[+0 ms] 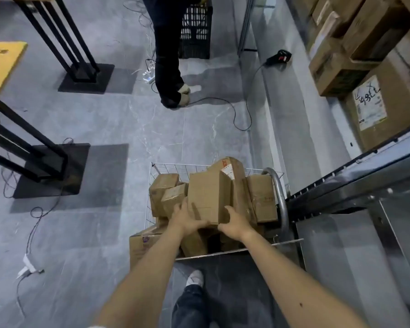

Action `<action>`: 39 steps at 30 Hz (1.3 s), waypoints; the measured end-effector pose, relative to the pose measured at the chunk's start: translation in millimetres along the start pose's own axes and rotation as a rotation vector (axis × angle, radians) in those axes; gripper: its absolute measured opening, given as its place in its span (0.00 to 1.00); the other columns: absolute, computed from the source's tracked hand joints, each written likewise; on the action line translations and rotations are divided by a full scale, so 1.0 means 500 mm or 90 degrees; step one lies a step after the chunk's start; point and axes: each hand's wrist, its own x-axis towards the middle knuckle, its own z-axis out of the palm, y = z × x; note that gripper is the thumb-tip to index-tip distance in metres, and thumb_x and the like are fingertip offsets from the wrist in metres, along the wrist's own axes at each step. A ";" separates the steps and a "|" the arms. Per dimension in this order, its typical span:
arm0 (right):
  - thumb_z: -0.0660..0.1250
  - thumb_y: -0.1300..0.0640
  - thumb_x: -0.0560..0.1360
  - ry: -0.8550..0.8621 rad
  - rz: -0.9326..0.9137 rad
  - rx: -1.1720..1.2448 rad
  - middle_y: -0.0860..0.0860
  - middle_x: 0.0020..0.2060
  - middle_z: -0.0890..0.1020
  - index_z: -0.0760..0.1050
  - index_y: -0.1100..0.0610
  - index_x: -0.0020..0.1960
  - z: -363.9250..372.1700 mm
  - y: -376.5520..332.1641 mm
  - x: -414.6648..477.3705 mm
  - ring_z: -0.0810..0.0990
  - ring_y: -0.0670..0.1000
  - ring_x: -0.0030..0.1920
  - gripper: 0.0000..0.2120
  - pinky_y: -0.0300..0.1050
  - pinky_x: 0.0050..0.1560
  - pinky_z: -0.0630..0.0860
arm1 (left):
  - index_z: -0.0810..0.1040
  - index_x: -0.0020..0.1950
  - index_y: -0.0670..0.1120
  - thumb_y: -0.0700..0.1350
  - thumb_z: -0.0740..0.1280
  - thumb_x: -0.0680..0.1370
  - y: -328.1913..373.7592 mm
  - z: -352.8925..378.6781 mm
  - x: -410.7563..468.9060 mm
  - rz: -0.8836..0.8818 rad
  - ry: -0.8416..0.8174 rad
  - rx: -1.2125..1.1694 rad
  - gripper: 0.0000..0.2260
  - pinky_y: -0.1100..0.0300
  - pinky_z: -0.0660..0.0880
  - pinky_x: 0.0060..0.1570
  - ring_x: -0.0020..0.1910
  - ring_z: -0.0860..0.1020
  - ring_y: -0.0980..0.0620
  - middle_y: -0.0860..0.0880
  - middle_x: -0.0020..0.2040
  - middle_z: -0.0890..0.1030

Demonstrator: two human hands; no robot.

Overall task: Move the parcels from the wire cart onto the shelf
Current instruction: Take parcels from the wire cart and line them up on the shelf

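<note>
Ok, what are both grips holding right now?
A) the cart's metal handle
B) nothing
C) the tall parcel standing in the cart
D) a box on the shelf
C: the left grip and right grip clasp the near lower end of the tall parcel in the wire cart.

cart handle (279, 192) between parcels (208, 197) and shelf (355, 183)

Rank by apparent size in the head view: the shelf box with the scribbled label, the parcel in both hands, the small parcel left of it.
1. shelf box
2. held parcel
3. small parcel
Distances from the camera differ, so true sizes stay unsure.
</note>
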 end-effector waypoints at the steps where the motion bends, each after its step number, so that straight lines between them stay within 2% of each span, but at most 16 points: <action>1: 0.68 0.58 0.75 -0.002 0.004 0.011 0.56 0.73 0.64 0.53 0.56 0.77 0.003 0.001 0.005 0.64 0.56 0.72 0.36 0.45 0.68 0.64 | 0.47 0.77 0.48 0.57 0.77 0.65 0.007 0.004 0.003 -0.010 -0.003 -0.021 0.52 0.49 0.60 0.71 0.73 0.58 0.41 0.42 0.74 0.54; 7: 0.69 0.60 0.72 -0.024 0.055 0.113 0.55 0.73 0.65 0.51 0.53 0.78 0.018 0.016 0.022 0.65 0.55 0.71 0.40 0.44 0.65 0.66 | 0.46 0.78 0.47 0.56 0.77 0.65 0.015 0.045 0.036 -0.094 -0.014 -0.141 0.52 0.53 0.59 0.70 0.73 0.59 0.42 0.41 0.75 0.54; 10: 0.68 0.60 0.71 -0.024 0.061 0.149 0.54 0.72 0.66 0.51 0.50 0.78 0.033 0.021 0.025 0.67 0.55 0.70 0.41 0.46 0.66 0.69 | 0.44 0.78 0.46 0.59 0.78 0.63 0.009 0.067 0.036 -0.111 -0.002 -0.146 0.56 0.52 0.60 0.70 0.73 0.59 0.42 0.41 0.75 0.53; 16: 0.67 0.61 0.72 -0.018 0.039 0.178 0.52 0.72 0.67 0.54 0.49 0.77 0.041 0.027 0.014 0.66 0.54 0.71 0.39 0.44 0.66 0.67 | 0.49 0.77 0.48 0.59 0.78 0.61 0.014 0.075 0.027 -0.120 0.063 -0.164 0.54 0.50 0.62 0.69 0.70 0.63 0.40 0.40 0.72 0.57; 18: 0.67 0.61 0.73 0.027 0.019 0.197 0.52 0.71 0.68 0.58 0.51 0.76 0.039 0.036 0.001 0.67 0.53 0.71 0.35 0.44 0.66 0.67 | 0.51 0.77 0.48 0.61 0.75 0.57 0.021 0.065 0.016 -0.118 0.066 -0.203 0.55 0.51 0.62 0.69 0.70 0.63 0.41 0.40 0.71 0.60; 21: 0.66 0.60 0.75 0.185 0.008 0.287 0.50 0.64 0.73 0.66 0.56 0.71 0.034 0.049 -0.020 0.71 0.53 0.67 0.26 0.42 0.63 0.69 | 0.54 0.76 0.51 0.66 0.73 0.52 0.012 0.049 0.016 -0.104 0.025 -0.306 0.57 0.49 0.63 0.70 0.70 0.65 0.44 0.43 0.73 0.63; 23: 0.66 0.55 0.76 0.271 0.051 0.391 0.53 0.65 0.73 0.67 0.57 0.69 0.024 0.061 -0.035 0.71 0.54 0.65 0.23 0.45 0.63 0.69 | 0.54 0.76 0.54 0.65 0.72 0.55 0.006 0.035 -0.003 -0.105 -0.025 -0.403 0.54 0.44 0.68 0.66 0.67 0.69 0.44 0.46 0.72 0.65; 24: 0.66 0.53 0.76 0.279 0.077 0.441 0.54 0.65 0.73 0.67 0.57 0.68 0.016 0.067 -0.043 0.72 0.54 0.64 0.22 0.47 0.62 0.69 | 0.55 0.76 0.55 0.63 0.71 0.58 0.007 0.028 -0.016 -0.108 -0.053 -0.458 0.49 0.43 0.70 0.63 0.65 0.71 0.44 0.47 0.70 0.68; 25: 0.65 0.50 0.77 0.258 0.102 0.487 0.54 0.63 0.74 0.69 0.56 0.66 0.009 0.073 -0.050 0.73 0.55 0.61 0.21 0.49 0.61 0.69 | 0.59 0.74 0.55 0.62 0.70 0.61 0.011 0.020 -0.032 -0.110 -0.083 -0.511 0.44 0.43 0.71 0.62 0.63 0.72 0.44 0.46 0.67 0.70; 27: 0.63 0.45 0.77 0.147 0.143 0.578 0.53 0.57 0.75 0.69 0.52 0.61 -0.007 0.082 -0.071 0.73 0.55 0.58 0.16 0.54 0.61 0.69 | 0.68 0.67 0.52 0.59 0.68 0.66 0.019 0.010 -0.061 -0.106 -0.137 -0.622 0.31 0.43 0.70 0.63 0.60 0.73 0.43 0.43 0.60 0.74; 29: 0.62 0.43 0.77 0.028 0.146 0.676 0.53 0.54 0.78 0.70 0.50 0.60 -0.019 0.086 -0.095 0.74 0.55 0.59 0.16 0.56 0.62 0.67 | 0.72 0.58 0.49 0.57 0.67 0.66 0.028 0.010 -0.091 -0.100 -0.187 -0.711 0.24 0.43 0.69 0.63 0.57 0.74 0.41 0.42 0.57 0.75; 32: 0.63 0.41 0.75 -0.058 0.117 0.809 0.56 0.57 0.79 0.73 0.52 0.61 -0.026 0.083 -0.133 0.75 0.56 0.61 0.20 0.58 0.66 0.66 | 0.73 0.59 0.47 0.59 0.64 0.65 0.045 0.020 -0.140 -0.082 -0.266 -0.790 0.26 0.44 0.69 0.59 0.58 0.73 0.39 0.41 0.60 0.77; 35: 0.65 0.39 0.73 -0.113 0.070 0.883 0.58 0.55 0.81 0.76 0.55 0.56 -0.038 0.086 -0.174 0.76 0.58 0.58 0.22 0.63 0.68 0.64 | 0.77 0.58 0.45 0.60 0.61 0.67 0.061 0.032 -0.188 -0.055 -0.321 -0.826 0.26 0.44 0.66 0.61 0.61 0.72 0.38 0.41 0.60 0.78; 37: 0.66 0.39 0.70 -0.137 0.021 0.874 0.58 0.54 0.82 0.76 0.54 0.59 -0.046 0.093 -0.205 0.76 0.58 0.59 0.25 0.65 0.67 0.64 | 0.77 0.61 0.45 0.60 0.61 0.68 0.066 0.037 -0.211 -0.047 -0.340 -0.837 0.27 0.42 0.64 0.66 0.64 0.72 0.36 0.40 0.62 0.78; 39: 0.70 0.39 0.65 -0.144 -0.010 0.871 0.59 0.56 0.81 0.75 0.55 0.61 -0.050 0.109 -0.233 0.76 0.59 0.60 0.30 0.64 0.60 0.68 | 0.74 0.65 0.46 0.59 0.60 0.69 0.069 0.043 -0.238 -0.040 -0.347 -0.805 0.28 0.39 0.63 0.68 0.64 0.71 0.33 0.39 0.65 0.76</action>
